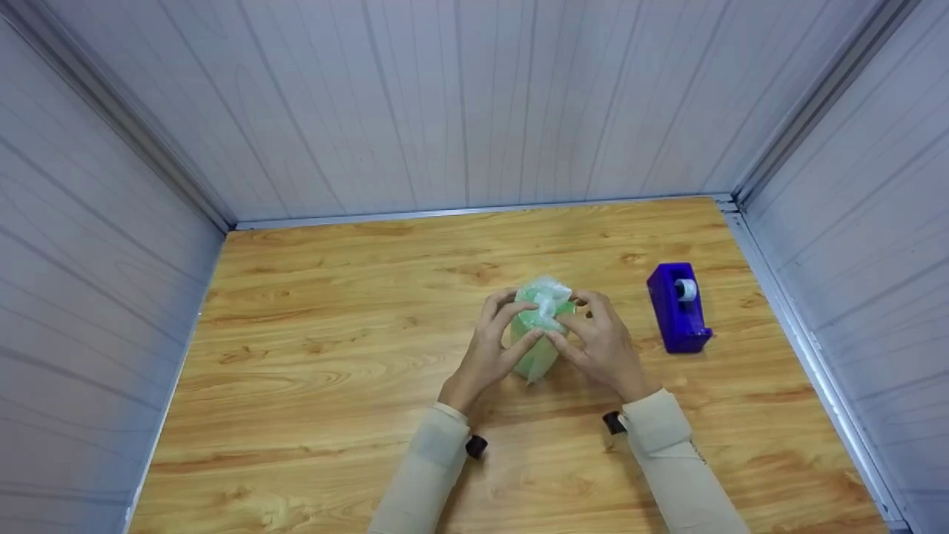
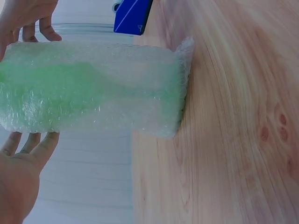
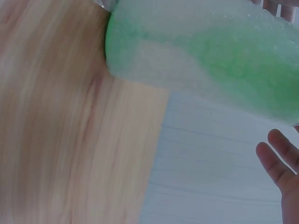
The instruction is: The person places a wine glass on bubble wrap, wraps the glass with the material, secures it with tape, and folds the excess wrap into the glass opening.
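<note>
A green item wrapped in bubble wrap (image 1: 539,356) stands upright on the table between my hands. Through the plastic in the left wrist view, the green shape (image 2: 56,84) looks wide at the top, narrow lower down and wide again at the base, like a goblet. Crumpled bubble wrap (image 1: 547,300) bunches over its top. My left hand (image 1: 495,341) grips the upper left side, thumb and index finger on the folded plastic. From the other side my right hand (image 1: 602,345) pinches the top folds, its thumb close to the left thumb.
A blue tape dispenser (image 1: 678,311) with a roll of tape stands on the table to the right of my right hand. The wood-grain table (image 1: 334,341) is enclosed by pale panel walls (image 1: 460,111) at the back and both sides.
</note>
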